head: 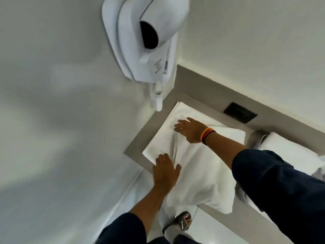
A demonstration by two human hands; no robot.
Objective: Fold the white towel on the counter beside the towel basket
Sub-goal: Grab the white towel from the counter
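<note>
A white towel [198,166] lies spread over the grey counter [135,148] in the corner by the wall, with one end hanging over the counter's front edge. My left hand [164,171] rests flat on the towel's near left edge, fingers apart. My right hand [189,129], with coloured bands at the wrist, lies palm down on the towel's far part, fingers spread toward the wall. Neither hand grips the cloth. The towel basket [260,141] is partly seen at the right, behind my right arm, with white towels [288,148] in it.
A white wall-mounted hair dryer [146,39] hangs on the wall above the counter's left end, its cord hanging close to the towel. A dark socket plate [240,112] sits in the counter's back ledge. My sandalled foot [181,221] stands on the pale floor below.
</note>
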